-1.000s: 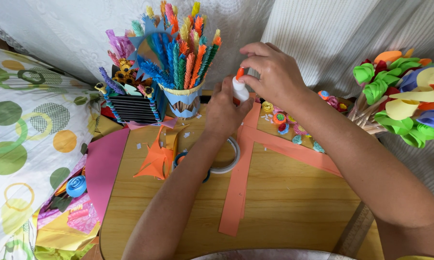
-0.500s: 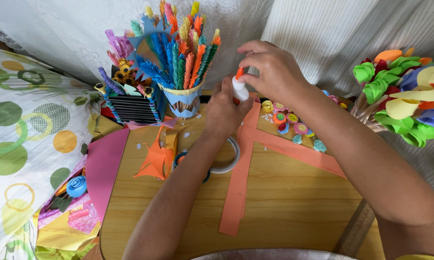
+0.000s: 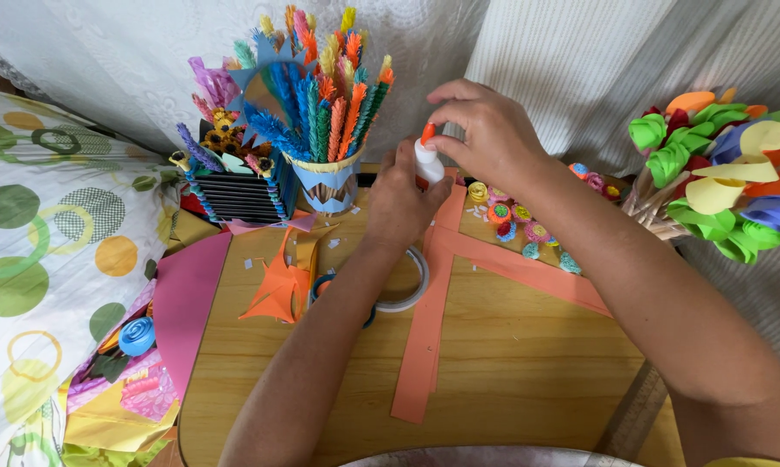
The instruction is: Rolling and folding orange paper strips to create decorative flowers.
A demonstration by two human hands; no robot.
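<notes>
My left hand [image 3: 400, 201] grips the body of a small white glue bottle [image 3: 427, 163] above the back of the wooden table [image 3: 528, 363]. My right hand [image 3: 485, 130] reaches in from the right and pinches the bottle's orange cap [image 3: 426, 133] with its fingertips. Below the hands lie two long orange paper strips [image 3: 429, 320], crossing each other. A ring of tape [image 3: 407, 281] sits under my left wrist, partly hidden.
A paper cup of coloured paper plumes [image 3: 325, 112] and a dark box of paper flowers [image 3: 234, 186] stand at the back left. Small rolled paper flowers [image 3: 515, 220] lie at the back. Folded orange paper [image 3: 278, 290], pink sheet [image 3: 182, 303], paper-flower bouquet [image 3: 727, 173] right, ruler [image 3: 636, 415].
</notes>
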